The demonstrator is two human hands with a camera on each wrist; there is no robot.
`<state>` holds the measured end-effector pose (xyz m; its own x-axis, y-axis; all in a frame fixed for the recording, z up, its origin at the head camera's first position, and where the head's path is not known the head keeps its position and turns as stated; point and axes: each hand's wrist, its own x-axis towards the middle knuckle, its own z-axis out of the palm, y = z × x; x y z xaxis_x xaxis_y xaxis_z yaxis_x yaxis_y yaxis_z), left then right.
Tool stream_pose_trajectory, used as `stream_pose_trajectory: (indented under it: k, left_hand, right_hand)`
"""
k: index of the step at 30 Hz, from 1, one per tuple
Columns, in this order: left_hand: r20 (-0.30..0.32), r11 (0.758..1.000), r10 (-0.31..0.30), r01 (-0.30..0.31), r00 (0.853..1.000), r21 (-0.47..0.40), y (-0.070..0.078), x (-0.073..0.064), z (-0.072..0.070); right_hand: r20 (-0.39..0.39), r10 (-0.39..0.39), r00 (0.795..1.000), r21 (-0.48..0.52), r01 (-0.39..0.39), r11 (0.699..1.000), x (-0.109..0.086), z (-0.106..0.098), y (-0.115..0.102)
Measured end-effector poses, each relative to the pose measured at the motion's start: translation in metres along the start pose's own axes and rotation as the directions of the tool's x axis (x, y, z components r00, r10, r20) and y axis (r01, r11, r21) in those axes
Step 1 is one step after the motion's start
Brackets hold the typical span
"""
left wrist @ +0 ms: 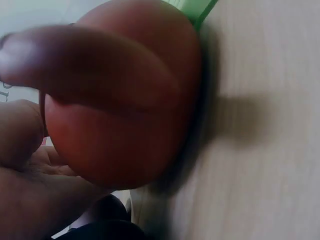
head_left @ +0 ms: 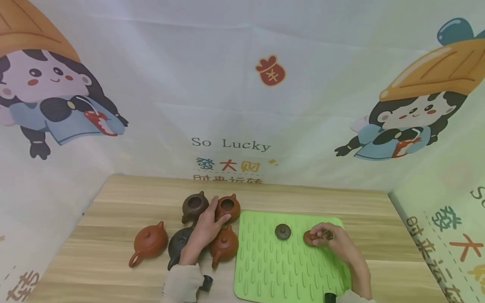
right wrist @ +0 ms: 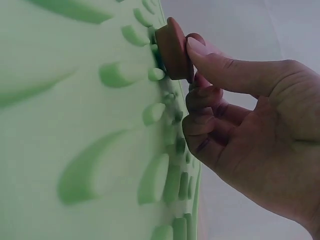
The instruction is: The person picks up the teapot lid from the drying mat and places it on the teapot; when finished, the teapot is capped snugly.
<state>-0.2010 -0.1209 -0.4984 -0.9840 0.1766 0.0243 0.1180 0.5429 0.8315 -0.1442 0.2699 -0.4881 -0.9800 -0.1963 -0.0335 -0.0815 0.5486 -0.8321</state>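
At the back of the teapot group, my left hand (head_left: 206, 225) holds a lidless reddish-brown teapot (head_left: 236, 209), thumb on its near side and fingers along its left. The left wrist view shows a reddish teapot (left wrist: 125, 150) very close, its blurred handle toward the camera. Over the green mat my right hand (head_left: 337, 242) pinches a reddish teapot lid (head_left: 309, 238) between thumb and fingers. Tilted on edge in the right wrist view, the lid (right wrist: 172, 50) is close to the mat's raised ridges. A dark brown lid (head_left: 283, 232) lies on the mat left of it.
Beside the left hand stand a lidless dark brown teapot (head_left: 189, 206), a black teapot (head_left: 176, 244) and a lidded reddish teapot (head_left: 227, 248). Another lidded reddish teapot (head_left: 148, 242) sits farther left. The ridged green mat (head_left: 273, 269) covers the table's right part. A printed cloth (head_left: 227, 105) hangs behind.
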Motion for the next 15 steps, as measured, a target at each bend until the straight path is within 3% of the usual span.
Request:
stream_pose_trajectory:
  k: [6, 15]
  left_hand:
    - [-0.025, 1.000, 0.008, -0.008, 1.000, 0.024, -0.004, 0.000, 0.007]
    - [-0.070, 0.998, 0.000, 0.005, 0.998, 0.069, -0.002, 0.001, 0.009]
  right_hand:
    - [-0.011, -0.017, 1.000, 0.026, 0.017, 1.000, -0.004, -0.002, -0.004]
    - [-0.088, 0.078, 0.993, 0.087, -0.070, 0.994, -0.010, -0.009, -0.023]
